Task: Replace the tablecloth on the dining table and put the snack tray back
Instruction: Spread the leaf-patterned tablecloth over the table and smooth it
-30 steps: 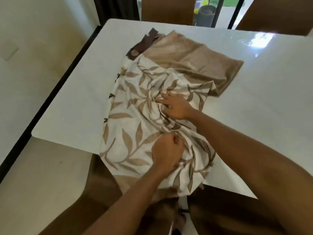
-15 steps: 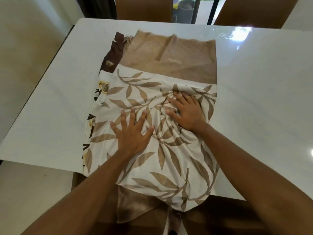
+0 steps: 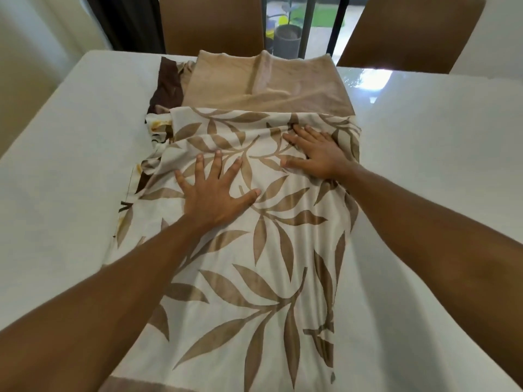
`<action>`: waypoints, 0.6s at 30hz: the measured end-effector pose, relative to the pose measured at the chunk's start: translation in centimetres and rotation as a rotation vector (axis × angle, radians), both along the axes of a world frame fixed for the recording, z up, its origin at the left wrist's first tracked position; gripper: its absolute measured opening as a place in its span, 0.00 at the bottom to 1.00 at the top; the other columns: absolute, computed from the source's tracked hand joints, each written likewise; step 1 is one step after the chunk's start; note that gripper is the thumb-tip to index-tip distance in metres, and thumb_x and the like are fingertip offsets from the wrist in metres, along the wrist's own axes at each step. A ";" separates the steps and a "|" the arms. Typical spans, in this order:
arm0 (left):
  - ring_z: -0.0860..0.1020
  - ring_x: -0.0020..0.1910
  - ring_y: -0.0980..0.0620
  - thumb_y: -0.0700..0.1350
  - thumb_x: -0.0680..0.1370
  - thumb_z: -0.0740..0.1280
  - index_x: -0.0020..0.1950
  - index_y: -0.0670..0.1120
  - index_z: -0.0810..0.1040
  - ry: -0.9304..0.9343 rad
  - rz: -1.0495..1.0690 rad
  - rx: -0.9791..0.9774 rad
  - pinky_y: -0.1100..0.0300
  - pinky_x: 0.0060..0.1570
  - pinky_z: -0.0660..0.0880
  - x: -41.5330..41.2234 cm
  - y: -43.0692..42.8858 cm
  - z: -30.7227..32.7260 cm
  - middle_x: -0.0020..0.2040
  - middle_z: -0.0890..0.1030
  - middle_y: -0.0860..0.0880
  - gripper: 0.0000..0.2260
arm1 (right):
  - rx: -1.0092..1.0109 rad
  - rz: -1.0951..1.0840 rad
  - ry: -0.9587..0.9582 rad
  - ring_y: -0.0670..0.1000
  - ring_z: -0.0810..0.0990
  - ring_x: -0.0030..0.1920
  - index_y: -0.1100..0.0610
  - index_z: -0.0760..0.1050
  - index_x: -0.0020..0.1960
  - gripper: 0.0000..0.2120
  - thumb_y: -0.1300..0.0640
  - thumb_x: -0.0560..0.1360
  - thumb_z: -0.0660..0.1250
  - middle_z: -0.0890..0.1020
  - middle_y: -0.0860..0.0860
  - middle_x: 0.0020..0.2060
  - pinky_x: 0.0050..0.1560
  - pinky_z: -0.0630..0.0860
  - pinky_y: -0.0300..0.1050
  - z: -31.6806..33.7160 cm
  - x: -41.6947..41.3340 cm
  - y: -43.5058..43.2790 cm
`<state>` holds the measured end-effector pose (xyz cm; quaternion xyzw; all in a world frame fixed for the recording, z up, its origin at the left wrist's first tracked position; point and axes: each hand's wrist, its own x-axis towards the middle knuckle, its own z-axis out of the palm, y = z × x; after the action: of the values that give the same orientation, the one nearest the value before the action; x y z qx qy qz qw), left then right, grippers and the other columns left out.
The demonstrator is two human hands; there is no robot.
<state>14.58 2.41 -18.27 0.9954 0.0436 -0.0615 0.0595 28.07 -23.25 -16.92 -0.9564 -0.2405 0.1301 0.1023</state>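
Note:
A folded tablecloth [image 3: 268, 250], cream with brown leaf print and a plain tan border [image 3: 263, 83] at its far end, lies lengthwise on the glossy white dining table [image 3: 65, 171]. My left hand [image 3: 215, 190] rests flat on the cloth left of centre, fingers spread. My right hand [image 3: 317, 154] presses flat on the cloth's far right part, just short of the tan band, where the fabric is bunched in folds. Neither hand grips the fabric. No snack tray is in view.
Two brown chair backs [image 3: 209, 24] [image 3: 410, 32] stand at the far side of the table. Behind them is a glass door with a potted plant [image 3: 288, 35] outside. A dark curtain [image 3: 127, 21] hangs at the back left.
My left hand let go of the pinched fabric and laid flat. Both hands have slid away from me along the cloth, which now lies straighter and smoother. My view has moved closer over the table.

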 end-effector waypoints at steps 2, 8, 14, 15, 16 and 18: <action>0.39 0.81 0.42 0.82 0.69 0.40 0.79 0.67 0.41 0.004 -0.017 0.016 0.25 0.69 0.36 2.0 0.1 0.2 0.83 0.42 0.53 0.41 | -0.040 0.007 -0.010 0.51 0.42 0.82 0.37 0.46 0.82 0.41 0.22 0.74 0.47 0.45 0.45 0.83 0.80 0.40 0.58 0.0 1.6 -0.3; 0.40 0.81 0.41 0.83 0.68 0.40 0.79 0.67 0.44 -0.018 -0.025 -0.020 0.25 0.68 0.36 8.9 -0.4 0.0 0.83 0.43 0.53 0.42 | -0.096 -0.199 0.091 0.60 0.51 0.81 0.43 0.53 0.81 0.36 0.28 0.78 0.52 0.54 0.51 0.82 0.79 0.47 0.67 1.0 8.6 3.0; 0.52 0.80 0.41 0.76 0.73 0.48 0.80 0.60 0.58 -0.113 0.042 -0.010 0.28 0.70 0.43 10.1 -0.7 -0.4 0.81 0.57 0.49 0.38 | 0.122 -0.391 -0.098 0.58 0.63 0.76 0.45 0.68 0.74 0.26 0.36 0.80 0.56 0.68 0.52 0.76 0.75 0.49 0.71 1.4 -4.3 8.6; 0.62 0.77 0.41 0.72 0.75 0.53 0.74 0.56 0.68 -0.175 0.061 -0.054 0.30 0.71 0.50 9.8 -0.8 -0.7 0.76 0.68 0.47 0.33 | 0.157 -0.458 -0.119 0.57 0.62 0.77 0.44 0.68 0.74 0.26 0.35 0.80 0.54 0.67 0.51 0.76 0.75 0.49 0.71 0.5 -7.8 8.5; 0.72 0.68 0.42 0.66 0.76 0.57 0.63 0.52 0.76 -0.268 0.078 -0.163 0.34 0.70 0.59 9.4 -0.7 -0.6 0.64 0.77 0.46 0.25 | 0.152 -0.491 -0.140 0.55 0.59 0.79 0.42 0.66 0.75 0.27 0.34 0.80 0.51 0.64 0.51 0.78 0.76 0.47 0.71 -0.7 -10.8 8.2; 0.77 0.46 0.45 0.56 0.75 0.61 0.44 0.49 0.76 -0.472 0.082 -0.342 0.43 0.57 0.74 7.9 -0.8 -0.5 0.42 0.78 0.50 0.12 | 0.084 -0.493 -0.155 0.53 0.48 0.82 0.39 0.55 0.80 0.31 0.30 0.80 0.44 0.53 0.49 0.82 0.77 0.40 0.69 -2.7 -14.4 6.9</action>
<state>22.48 1.57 -18.78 0.9551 0.0578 0.1679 0.2372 13.65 -16.37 -19.64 -0.9882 -0.0123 0.0174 0.1518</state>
